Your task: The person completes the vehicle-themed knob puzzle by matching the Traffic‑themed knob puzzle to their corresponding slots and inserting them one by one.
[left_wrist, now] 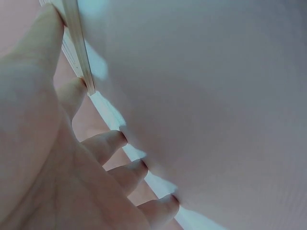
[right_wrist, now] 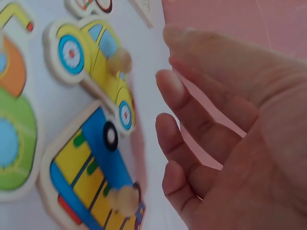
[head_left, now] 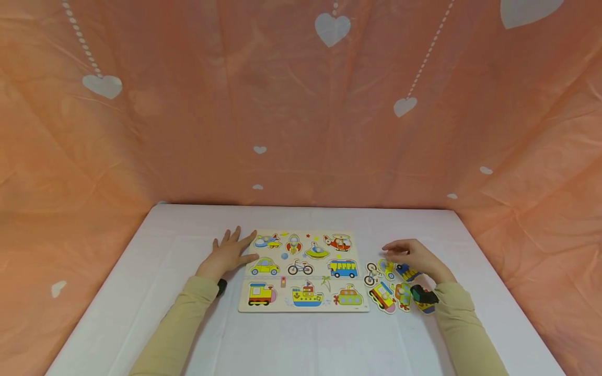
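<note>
A wooden puzzle board (head_left: 305, 308) printed with vehicles lies flat on the white table; its top row shows a plane, a rocket (head_left: 293, 244), a flying saucer and a helicopter. My left hand (head_left: 228, 258) has its fingers spread at the board's left edge, thumb and index finger touching that edge. Above the loose pieces to the right, my right hand (head_left: 416, 257) hangs with fingers loosely bent, holding nothing. Nearest to it are a yellow car piece (right_wrist: 103, 60) and a blue and yellow bus piece (right_wrist: 96, 167), both with wooden knobs.
Also in the loose group are a bicycle piece (head_left: 371, 274), a train piece (head_left: 383, 297) and a green submarine piece (head_left: 402, 295). Another piece (head_left: 427, 308) is partly hidden by the right wrist. Orange cloth (head_left: 301, 130) with white hearts surrounds the table.
</note>
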A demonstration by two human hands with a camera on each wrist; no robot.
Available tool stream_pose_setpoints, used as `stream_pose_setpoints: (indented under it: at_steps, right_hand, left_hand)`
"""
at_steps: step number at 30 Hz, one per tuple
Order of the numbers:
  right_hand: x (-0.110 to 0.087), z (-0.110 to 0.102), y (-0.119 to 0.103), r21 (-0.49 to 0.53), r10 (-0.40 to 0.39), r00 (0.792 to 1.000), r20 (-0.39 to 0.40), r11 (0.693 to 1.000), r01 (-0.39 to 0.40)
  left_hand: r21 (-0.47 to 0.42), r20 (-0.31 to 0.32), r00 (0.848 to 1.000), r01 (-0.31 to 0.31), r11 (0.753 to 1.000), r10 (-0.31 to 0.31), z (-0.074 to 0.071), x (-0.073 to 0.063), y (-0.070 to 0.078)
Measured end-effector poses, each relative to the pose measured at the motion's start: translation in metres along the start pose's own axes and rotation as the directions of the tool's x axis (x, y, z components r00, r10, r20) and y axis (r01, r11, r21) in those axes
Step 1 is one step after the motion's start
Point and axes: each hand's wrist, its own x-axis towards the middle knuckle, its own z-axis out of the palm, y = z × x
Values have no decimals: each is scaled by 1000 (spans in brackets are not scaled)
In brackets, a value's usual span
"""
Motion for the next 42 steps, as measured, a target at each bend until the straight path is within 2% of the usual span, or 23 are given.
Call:
stream_pose_setpoints:
  at_steps: [5,9,24,32,42]
  right_hand:
    - [-1,0,10,62,-1,999,49,998,-2]
    - [-2,-2,14,71,-5,997,76,997,0]
    - [0,0,14,43,19,997,78,999,-22]
    - [2,3,15,21,-9,997,74,1000,7]
    - [1,7,14,9,3,999,54,1000,-4]
  left_hand:
    - [-1,-1,1000,-1,1000,1,1,0,-1]
    - [4,-1,1000,3,1000,-3,1,1,-2]
    - [19,-3,1000,-8,1000,9,4,4,-4]
    - [20,-4,1000,-12,1000,12,3,3,-4]
    - [12,-6,1000,-14,1000,14,2,0,-2]
